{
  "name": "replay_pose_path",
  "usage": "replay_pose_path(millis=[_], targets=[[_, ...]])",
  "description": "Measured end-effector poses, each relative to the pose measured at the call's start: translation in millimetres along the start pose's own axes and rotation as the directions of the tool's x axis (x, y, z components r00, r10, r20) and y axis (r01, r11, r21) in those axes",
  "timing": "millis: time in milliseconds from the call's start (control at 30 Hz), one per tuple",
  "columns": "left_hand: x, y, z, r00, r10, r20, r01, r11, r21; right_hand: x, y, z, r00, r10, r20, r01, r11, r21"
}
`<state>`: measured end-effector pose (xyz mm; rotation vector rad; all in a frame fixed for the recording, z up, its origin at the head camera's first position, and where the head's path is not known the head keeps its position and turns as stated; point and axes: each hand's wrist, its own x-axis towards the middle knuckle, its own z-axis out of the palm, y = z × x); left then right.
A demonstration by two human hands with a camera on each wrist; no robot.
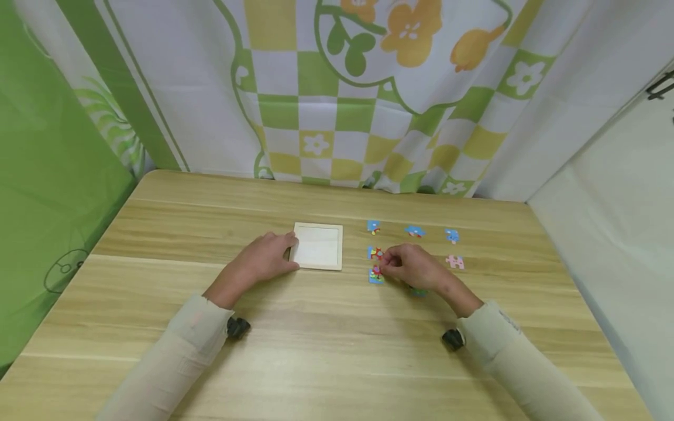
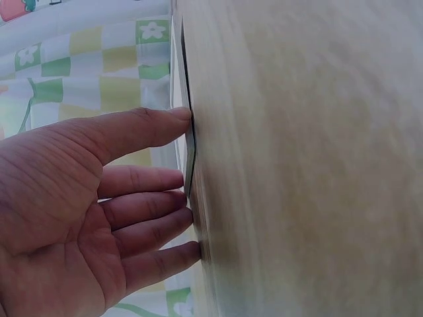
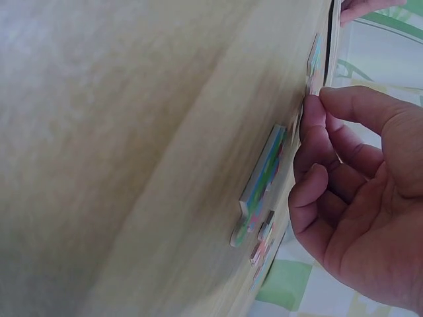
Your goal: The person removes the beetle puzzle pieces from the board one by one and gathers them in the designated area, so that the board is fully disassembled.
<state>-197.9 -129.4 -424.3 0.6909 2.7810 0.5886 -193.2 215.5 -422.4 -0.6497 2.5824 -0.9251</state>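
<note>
A shallow square wooden puzzle tray (image 1: 339,248) with a pale inside lies on the table. My left hand (image 1: 265,257) rests at its left side, fingers fairly straight; in the left wrist view the thumb (image 2: 165,124) touches the tray's edge. My right hand (image 1: 413,266) is over the puzzle pieces, thumb and index finger brought together. Their tips meet beside a red, green and blue puzzle piece (image 1: 376,277) and just below another red-and-blue piece (image 1: 371,252). Whether a piece is pinched there is hidden. In the right wrist view a green-edged piece (image 3: 263,175) lies under the hand.
Blue pieces (image 1: 415,231) form a row toward the back, with one blue piece (image 1: 451,235) at its right end. Right of my hand lies a pink piece (image 1: 455,262). A green piece (image 1: 418,291) shows partly beneath the wrist. A patterned curtain (image 1: 337,117) hangs behind the table.
</note>
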Motion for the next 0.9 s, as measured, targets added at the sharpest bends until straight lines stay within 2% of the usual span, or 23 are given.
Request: replay_pose_path(millis=[500,667,900], targets=[[-6.6,-4.6,1.9,1.000,-0.007,0.012,0.007,1.000,0.005,1.6,-4.9,-7.2,0.998,-0.028,-0.063,0.029,0.999,0.018],[-8.1,-0.3,3.1,1.000,-0.009,0.017,0.009,1.000,-0.022,-0.8,-6.5,-13.1,0.995,-0.017,-0.096,0.014,0.999,-0.040],[-6.1,10.1,0.1,1.000,0.001,-0.014,-0.001,1.000,-0.011,2.4,-10.6,-18.2,0.979,-0.070,-0.191,0.048,0.992,-0.118]])
